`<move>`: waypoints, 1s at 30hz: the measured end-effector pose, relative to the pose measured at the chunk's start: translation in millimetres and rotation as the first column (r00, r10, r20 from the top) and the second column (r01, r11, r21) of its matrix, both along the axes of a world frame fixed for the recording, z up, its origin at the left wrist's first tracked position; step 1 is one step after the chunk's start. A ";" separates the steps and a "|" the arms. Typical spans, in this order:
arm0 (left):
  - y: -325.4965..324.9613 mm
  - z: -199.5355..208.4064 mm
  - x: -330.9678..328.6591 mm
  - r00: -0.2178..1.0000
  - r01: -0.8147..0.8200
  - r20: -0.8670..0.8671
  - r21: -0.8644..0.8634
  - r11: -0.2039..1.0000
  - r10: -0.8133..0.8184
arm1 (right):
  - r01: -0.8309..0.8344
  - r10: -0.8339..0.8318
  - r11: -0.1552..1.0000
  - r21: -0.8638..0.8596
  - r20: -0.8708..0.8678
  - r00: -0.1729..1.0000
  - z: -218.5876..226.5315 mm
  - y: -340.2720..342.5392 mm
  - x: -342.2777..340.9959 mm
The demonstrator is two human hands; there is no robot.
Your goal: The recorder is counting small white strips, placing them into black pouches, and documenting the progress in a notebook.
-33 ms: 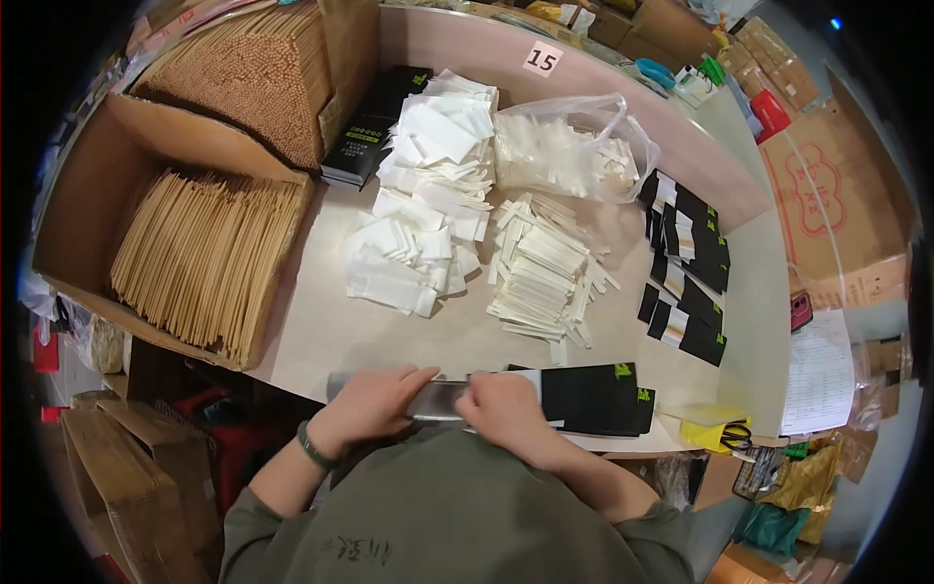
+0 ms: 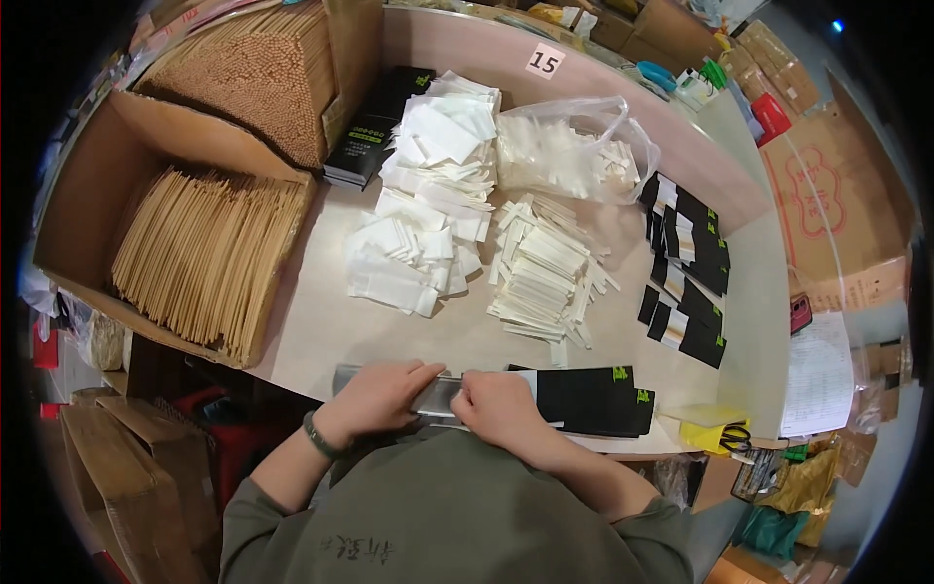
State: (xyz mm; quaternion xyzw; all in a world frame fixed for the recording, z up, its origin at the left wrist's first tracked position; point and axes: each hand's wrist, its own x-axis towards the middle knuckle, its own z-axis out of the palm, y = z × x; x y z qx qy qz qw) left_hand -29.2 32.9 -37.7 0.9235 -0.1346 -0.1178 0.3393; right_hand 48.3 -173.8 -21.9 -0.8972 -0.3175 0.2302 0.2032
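At the near edge of the table, a shiny grey, partly see-through strip (image 2: 441, 396) lies across in front of me; its exact kind is not clear. My left hand (image 2: 381, 397) is closed over its left part, and the strip's end sticks out past the wrist. My right hand (image 2: 498, 401), fingers curled into a fist with the thumb on top, pinches the strip's right part. Right beside this fist lie flat black paper sleeves (image 2: 589, 401) with green marks at their right ends. A white piece shows at their left, and my right hand partly hides them.
Cardboard boxes of wooden chopsticks (image 2: 204, 263) stand at left. Behind the hands are white paper packets (image 2: 413, 258), thin wrapped sticks (image 2: 545, 273) and a clear plastic bag (image 2: 574, 156). White-banded black sleeve bundles (image 2: 693, 321) lie at right, near scissors (image 2: 735, 436) and a yellow item (image 2: 705, 433).
My right hand has shifted slightly left, closer to my left hand. Both hands keep hold of the grey strip. The view has moved a little.
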 end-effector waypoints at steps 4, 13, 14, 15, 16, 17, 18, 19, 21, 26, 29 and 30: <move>10.1 9.6 6.0 0.956 0.010 0.292 -0.107 0.994 0.022 | 0.047 -0.052 0.993 0.112 0.036 0.998 5.0 -11.3 71.5; 158.9 12.4 -50.6 0.452 -0.858 0.484 0.008 0.513 0.749 | -0.017 0.092 0.975 -0.222 0.332 0.939 -7.4 -59.8 112.0; 170.2 18.0 -54.0 0.429 -0.888 0.507 0.086 0.451 0.748 | -0.065 0.184 0.960 -0.273 0.438 0.880 -6.9 -56.9 113.3; 185.9 8.9 -61.5 0.399 -0.899 0.586 0.098 0.427 0.705 | -0.081 0.198 0.960 -0.269 0.443 0.874 -5.7 -43.3 112.8; 191.2 6.5 -62.6 0.391 -0.901 0.588 0.088 0.424 0.708 | -0.124 0.166 0.985 -0.118 0.482 0.860 -6.7 -26.0 108.4; 195.3 6.1 -60.8 0.488 -0.873 0.439 0.223 0.435 0.754 | -0.170 0.127 0.985 0.036 0.518 0.846 -7.1 -6.9 103.8; 198.7 5.1 -57.4 0.559 -0.817 0.272 0.342 0.465 0.783 | -0.256 0.166 0.960 0.110 0.512 0.843 -9.7 12.0 98.2; 196.5 -3.8 -57.3 0.519 -0.854 0.401 0.214 0.474 0.755 | -0.338 0.202 0.922 0.188 0.513 0.834 -12.9 32.5 91.7; 192.9 -5.8 -45.1 0.548 -0.836 0.376 0.224 0.500 0.747 | -0.403 0.296 0.907 0.121 0.497 0.816 -14.0 62.3 79.4; 196.1 -38.7 -62.4 0.539 -0.840 0.457 0.351 0.414 0.708 | -0.470 0.368 0.876 0.108 0.479 0.797 -67.1 91.8 75.5; 184.7 -37.1 -58.3 0.581 -0.809 0.437 0.403 0.429 0.686 | -0.439 0.360 0.898 0.032 0.520 0.774 -53.5 87.0 70.1; 185.4 -38.1 -58.2 0.581 -0.811 0.457 0.398 0.429 0.673 | -0.464 0.359 0.883 0.075 0.532 0.767 -47.7 89.6 68.1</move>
